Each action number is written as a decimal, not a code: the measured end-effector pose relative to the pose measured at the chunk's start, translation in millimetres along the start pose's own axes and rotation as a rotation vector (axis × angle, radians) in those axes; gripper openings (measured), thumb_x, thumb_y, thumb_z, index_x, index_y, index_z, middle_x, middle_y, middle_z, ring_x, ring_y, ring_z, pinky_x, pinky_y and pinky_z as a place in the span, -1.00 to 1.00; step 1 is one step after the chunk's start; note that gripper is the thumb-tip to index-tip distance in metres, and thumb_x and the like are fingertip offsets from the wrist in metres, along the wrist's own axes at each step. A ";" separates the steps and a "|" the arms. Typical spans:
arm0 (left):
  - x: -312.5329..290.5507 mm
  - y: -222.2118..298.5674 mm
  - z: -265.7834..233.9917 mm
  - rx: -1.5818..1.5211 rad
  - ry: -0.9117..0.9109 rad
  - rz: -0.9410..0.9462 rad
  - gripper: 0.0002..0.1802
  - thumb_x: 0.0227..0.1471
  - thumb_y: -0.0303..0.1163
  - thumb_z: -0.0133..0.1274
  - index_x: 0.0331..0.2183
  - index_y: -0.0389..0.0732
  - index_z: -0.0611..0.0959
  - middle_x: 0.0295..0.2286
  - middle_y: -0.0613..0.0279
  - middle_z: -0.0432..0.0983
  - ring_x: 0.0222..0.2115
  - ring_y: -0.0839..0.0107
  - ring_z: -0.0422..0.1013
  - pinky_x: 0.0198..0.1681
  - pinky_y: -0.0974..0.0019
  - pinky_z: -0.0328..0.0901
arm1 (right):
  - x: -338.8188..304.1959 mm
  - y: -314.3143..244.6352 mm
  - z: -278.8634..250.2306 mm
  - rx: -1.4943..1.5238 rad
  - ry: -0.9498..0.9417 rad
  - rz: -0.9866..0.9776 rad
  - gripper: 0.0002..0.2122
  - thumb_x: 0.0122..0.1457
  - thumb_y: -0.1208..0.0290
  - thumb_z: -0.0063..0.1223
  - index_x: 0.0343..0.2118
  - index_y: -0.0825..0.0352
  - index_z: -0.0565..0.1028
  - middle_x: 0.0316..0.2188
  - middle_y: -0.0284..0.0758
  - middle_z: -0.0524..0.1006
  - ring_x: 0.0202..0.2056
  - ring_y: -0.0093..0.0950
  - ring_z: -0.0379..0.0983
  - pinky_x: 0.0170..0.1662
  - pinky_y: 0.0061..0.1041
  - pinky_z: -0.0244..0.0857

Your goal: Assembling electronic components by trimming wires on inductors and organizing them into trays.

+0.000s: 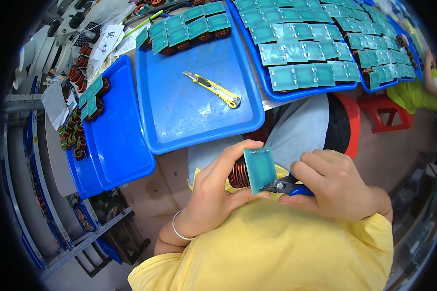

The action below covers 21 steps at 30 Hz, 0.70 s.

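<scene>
Head view has a yellow shirt (281,237) closest, then the right hand (337,182), off the near right of the middle blue tray (179,97), its fingers wrapped round the blue-handled pliers (281,186). Their jaws reach the lower corner of a green board (261,167); whether they are closed on a pin, I can't tell from here. The left hand (211,179) is clamped on that board and the copper coil (238,174) behind it, just in front of the tray's near right corner.

What worries me is the left thumb: it sits right by the jaw tips, so a slip could nip it. With the board pinched by its edges, a hard twist of the pliers might turn it, scratch its face or strain a pin.

The pinned face looks rightward of the tray, with the coil on its left side. The board's long axis seems to run from the tray back toward the shirt, slightly tipped.

Farther off, a yellow utility knife (213,89) lies on the tray, and green-topped coils (189,29) crowd the tray's far end.
</scene>
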<state>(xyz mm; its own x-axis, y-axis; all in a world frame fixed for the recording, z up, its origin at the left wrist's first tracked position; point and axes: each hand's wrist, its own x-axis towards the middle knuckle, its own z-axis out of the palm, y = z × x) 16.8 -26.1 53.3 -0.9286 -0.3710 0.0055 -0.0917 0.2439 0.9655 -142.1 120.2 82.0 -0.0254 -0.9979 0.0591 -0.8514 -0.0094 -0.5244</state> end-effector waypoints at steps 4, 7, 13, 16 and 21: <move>-2.6 -3.6 3.9 -0.254 0.006 -0.022 -0.33 -0.21 -0.50 0.23 -0.03 -0.29 0.30 -0.15 0.07 0.40 -0.17 0.31 0.40 -0.10 0.33 0.30 | 0.6 9.8 -7.8 0.136 -0.035 0.003 -0.56 -0.12 0.02 0.13 -0.45 0.38 0.37 -0.63 -0.29 0.24 -0.61 -0.35 0.24 -0.54 -0.47 0.12; 0.6 -4.5 0.7 -0.879 -0.068 -0.252 -0.41 -0.06 -0.52 0.10 0.00 -0.29 0.22 -0.10 -0.02 0.35 -0.16 0.29 0.39 -0.09 0.31 0.30 | -1.9 18.1 -16.8 0.264 0.093 0.120 -0.51 -0.09 -0.08 0.07 -0.48 0.39 0.35 -0.62 -0.28 0.24 -0.62 -0.41 0.22 -0.54 -0.53 0.09; 7.8 0.1 4.2 -0.956 -0.035 -0.386 -0.34 -0.03 -0.25 0.08 0.02 -0.36 0.21 -0.08 -0.25 0.29 -0.24 0.08 0.44 -0.30 0.34 0.42 | -6.1 23.2 -3.5 0.476 0.146 0.314 -0.57 0.03 0.03 -0.04 -0.45 0.44 0.35 -0.59 -0.28 0.26 -0.58 -0.43 0.19 -0.52 -0.54 0.06; 7.3 -6.3 -0.9 -1.133 -0.151 -0.407 -0.54 0.06 -0.45 -0.06 0.00 -0.27 0.23 -0.04 -0.12 0.28 -0.17 0.14 0.41 -0.16 0.28 0.37 | -5.0 27.3 2.1 0.518 0.121 0.316 -0.60 0.03 0.09 -0.04 -0.43 0.45 0.35 -0.58 -0.26 0.28 -0.58 -0.40 0.20 -0.50 -0.53 0.08; 8.3 2.7 2.1 -1.173 -0.126 -0.513 -0.36 -0.01 -0.26 0.04 0.00 -0.42 0.19 -0.08 -0.30 0.26 -0.23 0.03 0.44 -0.33 0.36 0.44 | -3.4 28.9 2.3 0.531 0.083 0.326 -0.63 0.03 0.14 -0.03 -0.42 0.45 0.36 -0.57 -0.25 0.30 -0.57 -0.38 0.23 -0.48 -0.52 0.12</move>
<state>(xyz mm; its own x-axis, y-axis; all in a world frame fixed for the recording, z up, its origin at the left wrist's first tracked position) 8.1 -26.6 55.4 -0.9147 -0.0852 -0.3949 -0.1367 -0.8546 0.5010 -165.4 123.2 64.7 -0.2984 -0.9469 -0.1200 -0.4176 0.2426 -0.8757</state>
